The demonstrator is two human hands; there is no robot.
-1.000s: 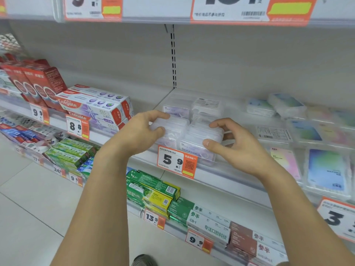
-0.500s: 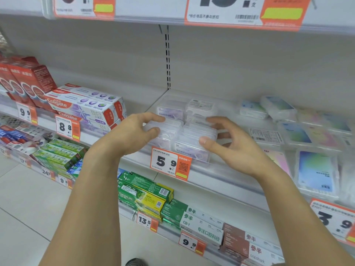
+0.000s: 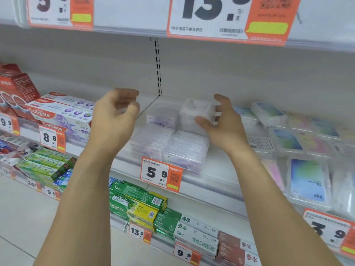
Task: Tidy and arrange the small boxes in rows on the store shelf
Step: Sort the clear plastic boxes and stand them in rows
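Note:
Several small clear plastic boxes sit in two rows on the white shelf (image 3: pixel 221 169) behind the 5.9 price tag (image 3: pixel 161 173). One is at the front left (image 3: pixel 149 143), one at the front right (image 3: pixel 186 150) and one at the back left (image 3: pixel 161 118). My right hand (image 3: pixel 224 123) grips another clear box (image 3: pixel 196 114) between thumb and fingers, lifted above the back right spot. My left hand (image 3: pixel 115 118) hovers blurred to the left of the boxes, above the shelf. Its fingers are loosely curled and I see nothing in it.
Colgate toothpaste cartons (image 3: pixel 63 116) lie just left of my left hand. Flat colourful packs (image 3: pixel 307 179) and small pouches (image 3: pixel 269 114) fill the shelf to the right. Green toothpaste cartons (image 3: pixel 138 202) are on the shelf below. An upper shelf edge with price tags (image 3: pixel 211 18) hangs overhead.
My left hand has come up off the front left box and moved left. My right hand has left the front right box and picked up a clear box at the back.

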